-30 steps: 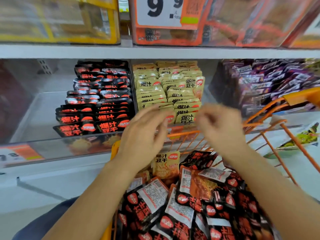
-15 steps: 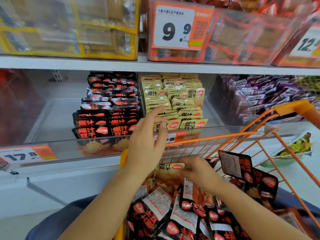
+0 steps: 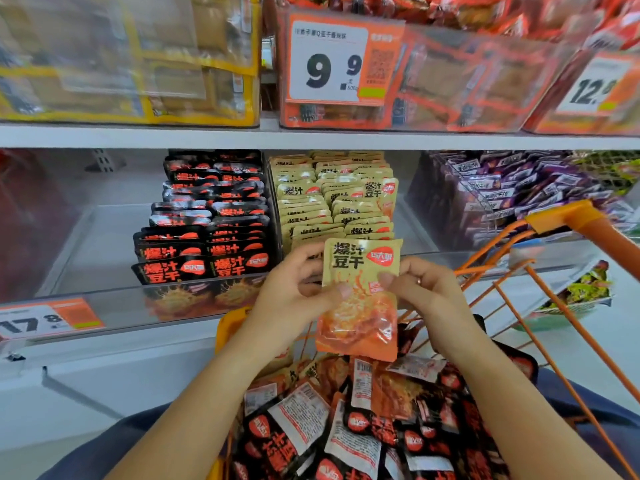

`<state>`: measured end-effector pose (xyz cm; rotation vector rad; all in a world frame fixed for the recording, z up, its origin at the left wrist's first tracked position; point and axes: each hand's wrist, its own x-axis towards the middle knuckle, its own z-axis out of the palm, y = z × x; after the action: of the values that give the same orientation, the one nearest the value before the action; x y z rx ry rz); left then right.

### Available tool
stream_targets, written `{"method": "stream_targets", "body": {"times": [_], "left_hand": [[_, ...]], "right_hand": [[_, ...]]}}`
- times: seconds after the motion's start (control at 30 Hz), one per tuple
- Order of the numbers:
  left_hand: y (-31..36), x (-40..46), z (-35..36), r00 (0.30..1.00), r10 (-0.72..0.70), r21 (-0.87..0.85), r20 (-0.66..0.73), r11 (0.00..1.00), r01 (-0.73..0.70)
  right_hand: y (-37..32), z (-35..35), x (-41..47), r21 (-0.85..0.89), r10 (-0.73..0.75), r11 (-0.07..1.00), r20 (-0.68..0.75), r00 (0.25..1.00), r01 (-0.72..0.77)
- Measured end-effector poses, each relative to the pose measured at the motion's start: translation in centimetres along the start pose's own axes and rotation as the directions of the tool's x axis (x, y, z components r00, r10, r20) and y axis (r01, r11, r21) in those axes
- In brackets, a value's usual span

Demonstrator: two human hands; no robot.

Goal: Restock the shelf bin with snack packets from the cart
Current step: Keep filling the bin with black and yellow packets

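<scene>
Both hands hold one yellow snack packet point(image 3: 360, 296) upright in front of the shelf bin point(image 3: 242, 299), above the orange cart point(image 3: 554, 271). Left hand point(image 3: 291, 299) pinches the packet's left edge about mid-height, thumb on the printed face, fingers curled behind; right hand point(image 3: 426, 299) pinches the right edge at roughly the same height, fingertips on the front, ring visible on one finger. Packet sits just in front of the yellow row point(image 3: 332, 206) in the bin, its top overlapping the row's front packets in view; cannot tell if it touches them. Black packets point(image 3: 204, 233) fill the neighbouring row to the left, standing on edge. Many more black and a few yellow packets lie loose in the cart pile point(image 3: 346, 427) below the hands. Handling judgement: packet looks light, a flat glossy film pouch, soft and bendy with a lumpy filling in the clear lower window, so likely slippery on the face and floppy if held by one corner. Best hold is probably on the stiffer sealed side edges or top seam, as now, keeping it flat so it can slide in upright at the front of the yellow row. Not fragile, though a hard squeeze over the filling could crease it. Price tag point(image 3: 329, 60) on the upper shelf, another point(image 3: 45, 320) on the bin's front.
</scene>
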<state>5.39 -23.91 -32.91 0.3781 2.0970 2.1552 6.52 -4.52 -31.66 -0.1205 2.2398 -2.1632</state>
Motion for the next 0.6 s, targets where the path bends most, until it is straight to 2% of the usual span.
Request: {"method": "stream_targets", "body": {"times": [0.13,0.2,0.23,0.27,0.3,0.33,0.37,0.43,0.5,0.6], "left_hand": [[0.1,0.0,0.2,0.997,0.024,0.017,-0.071,1.0,-0.023],[0.3,-0.2,0.3,0.993,0.073,0.149,-0.095,0.987,-0.059],[0.1,-0.2,0.1,0.986,0.141,0.323,-0.094,0.941,-0.104],[-0.2,-0.1,-0.1,0.972,0.227,0.538,-0.067,0.828,-0.156],[-0.7,0.0,-0.5,0.955,0.297,0.719,-0.012,0.666,-0.199],[-1.3,0.2,-0.7,0.945,0.324,0.823,0.048,0.523,-0.221],[-1.8,0.4,-0.9,0.946,0.312,0.877,0.091,0.425,-0.225],[-2.6,0.6,-0.8,0.956,0.253,0.936,0.149,0.276,-0.219],[-2.9,0.6,-0.7,0.958,0.22,0.954,0.186,0.191,-0.229],[-2.8,1.0,-0.8,0.961,0.203,0.956,0.186,0.187,-0.225]], "right_hand": [[-0.9,1.0,-0.7,-0.022,0.042,0.999,0.057,0.997,-0.041],[-1.0,1.7,-1.1,-0.03,0.055,0.998,0.059,0.997,-0.053],[-1.1,1.8,-0.9,0.006,0.061,0.998,-0.007,0.998,-0.061],[-1.3,1.6,-0.4,0.059,0.075,0.996,-0.118,0.99,-0.068],[-1.4,1.0,0.4,0.101,0.087,0.993,-0.246,0.965,-0.064],[-1.7,0.0,1.4,0.116,0.081,0.992,-0.374,0.924,-0.041],[-2.1,-1.2,2.6,0.091,0.058,0.996,-0.48,0.875,-0.016],[-3.0,-3.5,5.1,-0.057,-0.031,0.998,-0.588,0.808,-0.003],[-3.2,-5.6,7.9,-0.265,-0.11,0.962,-0.584,0.804,-0.061],[-1.7,-7.6,12.5,-0.478,-0.041,0.832,-0.558,0.829,-0.281]]}}
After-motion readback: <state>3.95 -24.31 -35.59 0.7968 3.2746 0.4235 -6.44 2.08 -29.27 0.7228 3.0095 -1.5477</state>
